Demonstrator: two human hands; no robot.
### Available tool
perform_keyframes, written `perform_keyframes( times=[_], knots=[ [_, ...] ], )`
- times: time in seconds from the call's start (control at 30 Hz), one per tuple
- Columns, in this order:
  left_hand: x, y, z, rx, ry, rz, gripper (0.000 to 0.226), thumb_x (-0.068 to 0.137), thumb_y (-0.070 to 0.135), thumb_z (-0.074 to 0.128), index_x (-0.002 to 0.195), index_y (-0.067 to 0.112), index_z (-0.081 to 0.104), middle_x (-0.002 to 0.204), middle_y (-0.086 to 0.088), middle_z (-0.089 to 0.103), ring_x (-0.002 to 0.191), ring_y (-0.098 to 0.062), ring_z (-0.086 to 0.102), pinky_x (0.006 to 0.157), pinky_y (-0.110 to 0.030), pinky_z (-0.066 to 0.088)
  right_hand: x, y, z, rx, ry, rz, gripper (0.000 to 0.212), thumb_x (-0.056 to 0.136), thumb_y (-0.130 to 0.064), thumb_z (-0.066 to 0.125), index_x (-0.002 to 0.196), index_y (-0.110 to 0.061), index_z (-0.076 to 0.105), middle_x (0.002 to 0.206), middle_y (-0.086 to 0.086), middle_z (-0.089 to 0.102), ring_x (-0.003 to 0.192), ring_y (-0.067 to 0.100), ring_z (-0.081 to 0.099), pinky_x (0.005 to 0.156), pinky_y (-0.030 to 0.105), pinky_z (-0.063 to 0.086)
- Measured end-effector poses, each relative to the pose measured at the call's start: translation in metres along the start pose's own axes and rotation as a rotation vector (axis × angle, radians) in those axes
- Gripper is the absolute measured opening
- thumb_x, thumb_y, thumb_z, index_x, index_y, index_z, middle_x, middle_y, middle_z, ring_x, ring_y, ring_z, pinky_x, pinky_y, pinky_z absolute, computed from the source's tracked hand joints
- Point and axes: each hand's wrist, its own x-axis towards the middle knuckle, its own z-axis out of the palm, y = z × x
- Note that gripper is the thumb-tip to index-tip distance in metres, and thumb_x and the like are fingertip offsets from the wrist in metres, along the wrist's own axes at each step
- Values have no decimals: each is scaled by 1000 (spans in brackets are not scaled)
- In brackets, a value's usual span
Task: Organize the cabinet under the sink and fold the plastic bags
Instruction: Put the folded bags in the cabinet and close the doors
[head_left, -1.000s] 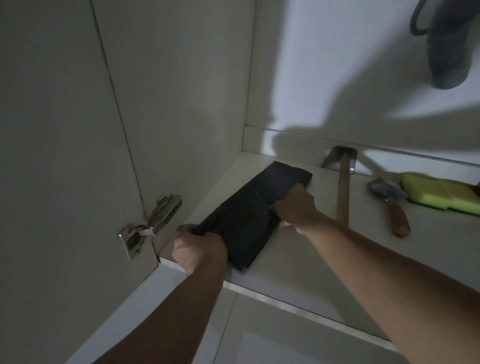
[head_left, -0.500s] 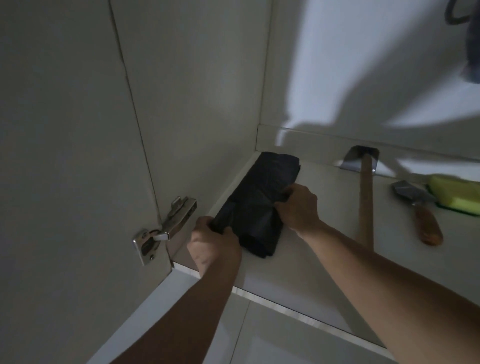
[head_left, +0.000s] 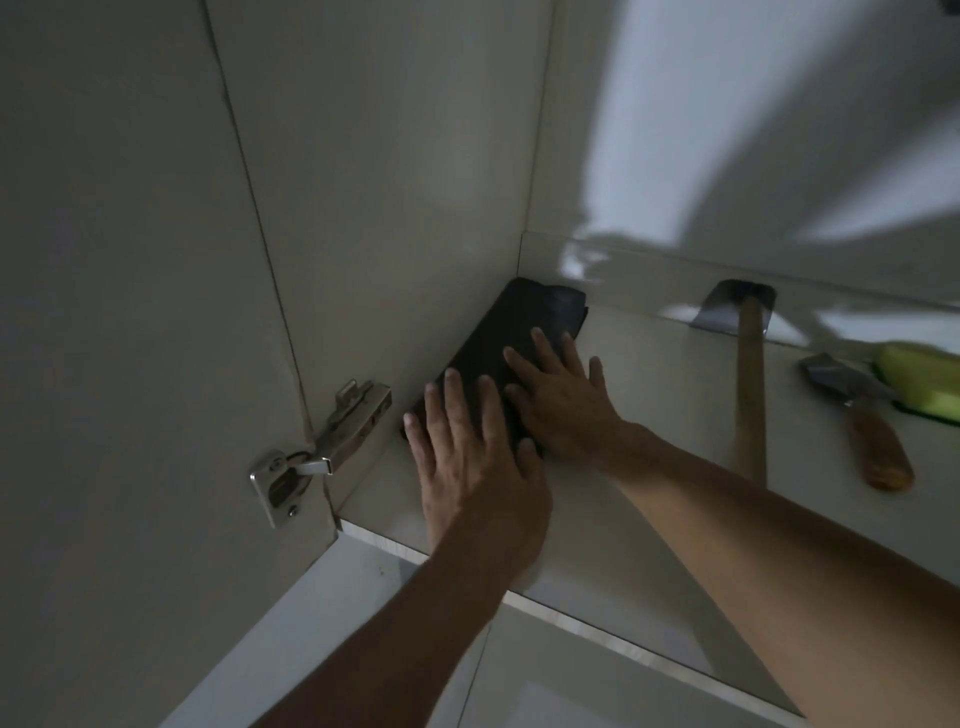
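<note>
- Cabinet (head_left: 395, 156): pale interior, dim light. Left side wall and back wall meet at a far-left corner; a bright patch of light falls across the back wall at upper right.
- Cabinet floor (head_left: 649, 415): pale, smooth, its near front edge running diagonally from centre-left to lower right.
- Cabinet door (head_left: 114, 312): open, at the left of the scene, carried on a metal hinge (head_left: 319, 452) fixed to the side wall near the front edge.
- Folded black plastic bag (head_left: 524, 332): lies flat on the cabinet floor, long side along the left wall, far end tucked into the far-left corner.
- Left hand (head_left: 475, 462): flat, fingers straight and slightly spread, pressing down on the near end of the bag. Not curled round anything.
- Right hand (head_left: 558, 395): likewise flat, fingers straight and spread, palm on the middle of the bag, outer fingers reaching onto the floor just right of it. Holds nothing. The two hands lie side by side, touching or nearly so.
- Hammer (head_left: 748, 384): wooden handle, metal head at the back wall; right of the bag, apart from it.
- Scraper (head_left: 862, 415): metal blade, brown wooden handle; right of the hammer.
- Sponge (head_left: 930, 379): yellow-green, at the right frame edge, touching the scraper blade or just beside it.
</note>
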Motion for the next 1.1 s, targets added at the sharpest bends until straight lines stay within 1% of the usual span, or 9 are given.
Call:
perform_keyframes(
  times=[0.07,0.17,0.4,0.53,0.7,0.8,0.9,1.03,1.1],
  knots=[
    [10,-8,-1,75,-213,-47,74,91,58,4,154,17,5,161,-12,-4,148,-29,-7,119,-50,-2,2,2,2,-96,-157,-20,60,101,-53,23,155,-34,2,162,3,-16,146,37,-19,113,65,-2],
    [16,-10,0,162,-416,-141,74,96,60,13,152,16,-7,160,-11,-12,147,-30,-13,118,-50,-3,2,0,1,-70,-216,16,61,101,-55,18,154,-35,-5,162,4,-17,147,36,-15,113,63,-2],
    [14,-10,-9,97,-336,-170,75,98,54,27,153,13,-2,160,-14,-6,148,-30,-7,120,-48,2,-19,3,-12,185,-100,75,62,102,-53,19,156,-28,4,164,1,-3,150,27,-1,119,55,7],
    [4,-6,-31,76,-339,-103,74,96,57,31,152,16,8,161,-12,1,148,-30,1,120,-50,8,-52,9,-49,297,-47,65,60,103,-50,23,155,-20,18,161,5,22,146,24,24,116,34,21],
    [-15,26,-94,-24,-427,-18,64,95,52,44,145,15,33,151,-8,35,140,-27,29,115,-48,25,-113,6,-109,262,11,139,55,102,-51,28,150,-25,31,151,8,41,135,28,42,107,35,33],
    [-32,48,-142,-53,-562,32,65,93,52,49,145,15,36,147,-8,41,134,-27,40,111,-42,34,-168,-1,-152,244,11,148,46,103,-42,35,139,-18,49,138,13,55,126,29,52,106,41,35],
    [-54,65,-179,-44,-645,116,66,92,55,49,142,13,41,144,-9,45,129,-26,46,107,-41,38,-223,-6,-190,173,20,146,40,102,-38,39,122,-10,60,119,12,64,112,30,58,95,42,43],
    [-92,83,-223,-112,-668,202,69,89,61,49,140,14,44,145,-5,45,130,-23,45,107,-38,38,-301,-19,-238,90,19,197,36,102,-35,41,113,-10,63,111,9,63,106,27,58,86,33,42],
    [-111,96,-245,-119,-668,266,71,88,62,50,141,16,42,147,-4,43,132,-21,43,109,-38,36,-341,-24,-261,58,35,226,27,101,-34,44,87,-19,61,96,7,62,95,25,59,77,29,41]
  ],
)
